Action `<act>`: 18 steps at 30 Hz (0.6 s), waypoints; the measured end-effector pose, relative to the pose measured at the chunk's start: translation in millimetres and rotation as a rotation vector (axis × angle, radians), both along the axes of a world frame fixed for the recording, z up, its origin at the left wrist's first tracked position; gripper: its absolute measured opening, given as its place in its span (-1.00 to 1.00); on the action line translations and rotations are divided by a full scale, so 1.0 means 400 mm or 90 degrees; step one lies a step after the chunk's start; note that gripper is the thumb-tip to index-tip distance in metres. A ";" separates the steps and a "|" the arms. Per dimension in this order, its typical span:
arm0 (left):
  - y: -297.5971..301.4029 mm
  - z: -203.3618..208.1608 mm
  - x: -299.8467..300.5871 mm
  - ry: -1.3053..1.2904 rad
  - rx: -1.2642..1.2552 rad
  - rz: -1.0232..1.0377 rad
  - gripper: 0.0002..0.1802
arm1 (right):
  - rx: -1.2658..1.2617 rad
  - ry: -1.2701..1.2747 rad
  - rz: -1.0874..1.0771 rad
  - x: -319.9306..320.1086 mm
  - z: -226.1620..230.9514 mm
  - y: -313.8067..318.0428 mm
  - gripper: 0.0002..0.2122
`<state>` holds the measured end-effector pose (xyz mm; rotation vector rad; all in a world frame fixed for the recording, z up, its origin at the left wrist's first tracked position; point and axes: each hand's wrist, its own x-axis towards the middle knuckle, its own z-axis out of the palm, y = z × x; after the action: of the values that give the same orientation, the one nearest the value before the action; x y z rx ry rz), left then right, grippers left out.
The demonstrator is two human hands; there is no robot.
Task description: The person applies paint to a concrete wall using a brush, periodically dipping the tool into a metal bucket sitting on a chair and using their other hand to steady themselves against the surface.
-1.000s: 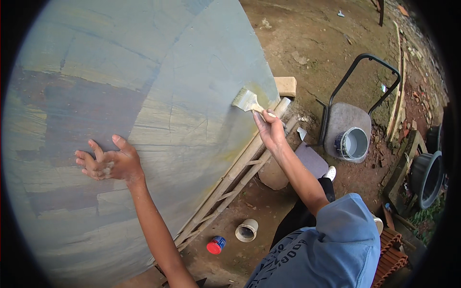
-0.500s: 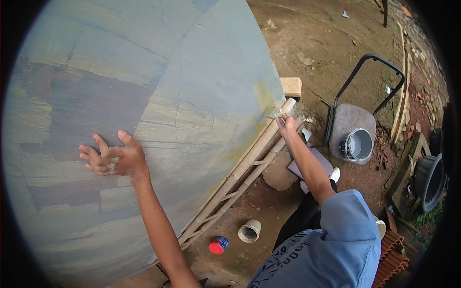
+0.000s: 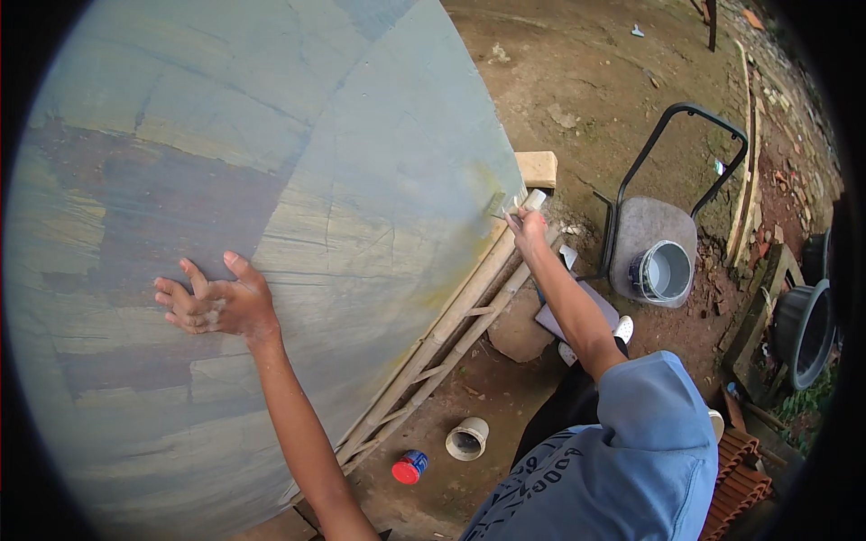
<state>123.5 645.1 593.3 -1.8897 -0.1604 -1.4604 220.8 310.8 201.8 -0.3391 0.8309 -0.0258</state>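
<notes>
change: right hand [image 3: 526,230] lower along the panel's right edge than a second ago, brush off the painted face and now down by the frame; left hand [image 3: 216,302] about where it was
left hand: flat on the big panel [image 3: 298,180], fingers [image 3: 194,275] spread wide, holding nothing, pale smears on the skin
right hand: fingers curled tight round a paintbrush [image 3: 502,206], bristles at the panel's right edge, touching or just off it, can't tell
panel surface: large curved grey-blue sheet, leaning; darker brownish-purple patch at left-centre, lighter streaked bands along bottom edge, yellowish tinge near right edge, thin cracks or seams across it
frame: wooden ladder-like rails [image 3: 451,334] propping the panel's right edge
ground: bare brown dirt, outdoors, scattered debris
near frame: white cup [image 3: 466,440] and red-lidded small jar [image 3: 409,468] on dirt below the rails
right side: paint can [image 3: 663,270] sitting on a grey chair seat [image 3: 645,225] with black tube frame
far right edge: dark tubs [image 3: 803,329], planks, red bricks
</notes>
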 end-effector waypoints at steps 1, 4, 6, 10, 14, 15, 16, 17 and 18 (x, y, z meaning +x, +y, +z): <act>-0.001 -0.001 -0.001 -0.006 0.001 -0.001 -0.33 | 0.014 0.106 -0.008 0.024 -0.007 0.014 -0.73; 0.031 0.024 -0.047 0.006 0.023 0.035 -0.34 | 0.026 -0.038 0.055 -0.003 0.124 0.124 -0.80; 0.028 0.008 -0.053 0.006 0.053 0.065 -0.04 | 0.022 -0.112 0.063 -0.070 0.214 0.075 -0.84; 0.011 0.008 -0.052 0.019 0.006 0.101 0.00 | 0.209 -0.321 0.045 -0.103 0.235 -0.018 -0.86; 0.010 0.005 -0.021 -0.003 0.014 0.006 -0.35 | 0.216 -0.267 -0.032 -0.016 0.017 0.042 -0.86; 0.005 0.003 -0.017 -0.010 0.002 -0.007 -0.35 | 0.225 -0.216 -0.063 0.000 -0.077 0.061 -0.85; 0.028 0.010 -0.041 -0.010 0.018 0.009 -0.35 | 0.191 -0.151 -0.056 -0.023 -0.137 0.114 -0.83; 0.032 0.015 -0.049 -0.007 0.020 0.018 -0.35 | 0.148 -0.093 -0.058 -0.051 -0.188 0.126 -0.80; 0.009 0.016 -0.029 -0.009 0.008 0.006 -0.35 | 0.100 -0.101 -0.038 -0.058 -0.272 0.065 -0.79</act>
<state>111.9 648.8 599.9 -1.8661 -0.1656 -1.4651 197.7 336.7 93.2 -0.1610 0.6812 -0.0423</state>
